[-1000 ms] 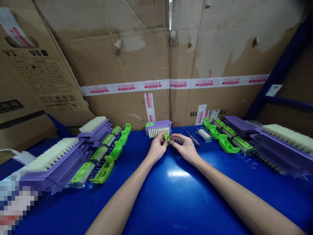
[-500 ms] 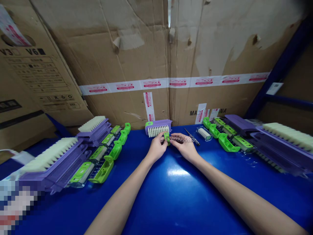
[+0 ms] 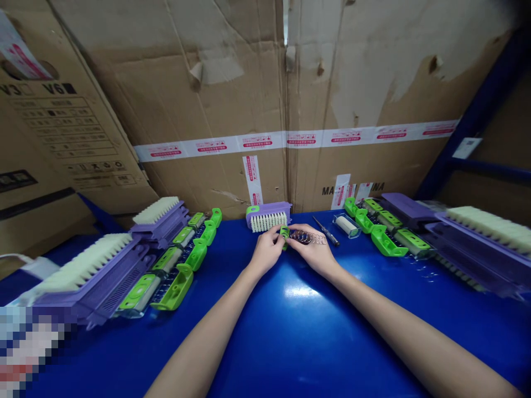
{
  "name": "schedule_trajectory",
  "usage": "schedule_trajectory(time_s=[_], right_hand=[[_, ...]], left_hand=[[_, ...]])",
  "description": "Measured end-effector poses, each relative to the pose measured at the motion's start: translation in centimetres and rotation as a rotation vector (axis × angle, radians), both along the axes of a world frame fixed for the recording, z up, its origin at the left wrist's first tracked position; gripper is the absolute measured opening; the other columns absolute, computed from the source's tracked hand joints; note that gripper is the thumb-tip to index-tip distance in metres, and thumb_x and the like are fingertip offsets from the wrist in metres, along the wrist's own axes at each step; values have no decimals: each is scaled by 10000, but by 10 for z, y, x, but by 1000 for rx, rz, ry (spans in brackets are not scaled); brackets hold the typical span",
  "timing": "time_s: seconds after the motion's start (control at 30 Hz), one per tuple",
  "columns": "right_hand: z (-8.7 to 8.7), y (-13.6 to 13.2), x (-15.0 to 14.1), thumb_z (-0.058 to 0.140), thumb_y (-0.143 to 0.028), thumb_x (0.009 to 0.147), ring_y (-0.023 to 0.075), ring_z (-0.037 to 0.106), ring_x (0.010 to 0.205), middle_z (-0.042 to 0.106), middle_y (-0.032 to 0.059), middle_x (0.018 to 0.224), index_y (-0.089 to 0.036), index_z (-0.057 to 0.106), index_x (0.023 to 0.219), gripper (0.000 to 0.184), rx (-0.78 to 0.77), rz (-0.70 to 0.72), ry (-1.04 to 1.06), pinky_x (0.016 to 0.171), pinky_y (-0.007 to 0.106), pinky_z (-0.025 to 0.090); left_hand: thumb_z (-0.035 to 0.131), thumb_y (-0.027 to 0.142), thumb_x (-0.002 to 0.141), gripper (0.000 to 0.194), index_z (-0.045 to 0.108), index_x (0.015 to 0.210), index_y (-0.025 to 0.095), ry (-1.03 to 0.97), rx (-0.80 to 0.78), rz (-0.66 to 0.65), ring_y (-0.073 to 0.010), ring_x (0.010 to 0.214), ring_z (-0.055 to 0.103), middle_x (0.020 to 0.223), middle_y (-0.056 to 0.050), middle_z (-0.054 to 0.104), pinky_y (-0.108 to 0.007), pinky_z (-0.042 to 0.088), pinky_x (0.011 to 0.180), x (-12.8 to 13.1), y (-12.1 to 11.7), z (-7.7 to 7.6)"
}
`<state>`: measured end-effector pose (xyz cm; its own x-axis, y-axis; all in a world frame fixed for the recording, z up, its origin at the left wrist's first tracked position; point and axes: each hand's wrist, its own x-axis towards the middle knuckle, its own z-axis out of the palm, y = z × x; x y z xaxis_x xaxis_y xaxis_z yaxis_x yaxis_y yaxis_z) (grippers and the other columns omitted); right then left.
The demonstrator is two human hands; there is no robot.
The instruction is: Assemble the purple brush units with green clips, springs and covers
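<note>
My left hand (image 3: 266, 251) is closed on a small green plastic part (image 3: 284, 234), pinched between thumb and fingers. My right hand (image 3: 317, 254) is closed too, its fingertips close against the green part. A thin metal coil spring (image 3: 307, 237) stretches from the green part across the back of my right hand's fingers, and its near end sits at the fingertips. Right behind the hands lies a purple brush (image 3: 269, 216) with white bristles and a green end piece. To the right of my right hand are a screwdriver (image 3: 326, 231) and a clear case with a white roller (image 3: 347, 226).
Purple bristled brushes (image 3: 93, 260) line the left, beside green end caps (image 3: 196, 254) and clear green-topped cases (image 3: 139, 293). Similar green caps (image 3: 385, 241), cases (image 3: 412, 241), springs and purple parts (image 3: 477, 251) lie on the right. Cardboard (image 3: 215, 182) walls off the blue table's (image 3: 265, 342) back.
The green part has turned between my fingers, showing a narrower side. My left hand has shifted slightly right, and the spring has swung a little lower over my right hand.
</note>
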<state>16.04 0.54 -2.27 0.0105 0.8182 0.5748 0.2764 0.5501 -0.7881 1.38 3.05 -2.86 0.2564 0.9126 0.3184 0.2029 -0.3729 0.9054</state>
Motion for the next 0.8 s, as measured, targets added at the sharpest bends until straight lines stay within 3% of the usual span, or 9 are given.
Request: schedule_trajectory(time_s=[0.17, 0.33, 0.57, 0.8], right_hand=[[-4, 4, 6, 617, -192, 774, 194, 609, 1022, 673, 56, 1054, -217, 664, 982, 214, 186, 72, -148, 949, 370, 457], [-1, 1, 12, 556, -221, 828, 206, 610, 927, 681, 52, 982, -233, 628, 1017, 202, 268, 63, -322, 851, 380, 481], [3, -2, 11, 534, -245, 848, 218, 599, 860, 679, 61, 929, -223, 615, 999, 172, 284, 3, -395, 797, 374, 468], [-3, 4, 10, 566, -245, 837, 207, 604, 832, 681, 48, 914, -226, 605, 968, 139, 301, -32, -360, 782, 360, 471]], left_hand=[[526, 218, 818, 373, 568, 1175, 119, -67, -52, -51, -116, 603, 591, 711, -26, 659, -243, 493, 625, 0, -1, 2], [518, 227, 837, 388, 549, 1213, 137, -92, -69, -99, -104, 566, 571, 674, -8, 637, -243, 488, 618, -1, -2, 4], [534, 238, 821, 369, 562, 1181, 161, -155, -104, -143, -119, 586, 597, 642, 6, 633, -254, 504, 624, -1, -3, 9], [527, 93, 727, 499, 512, 1225, 128, -94, -113, -152, -125, 634, 617, 658, 5, 656, -266, 490, 706, -1, -3, 9]])
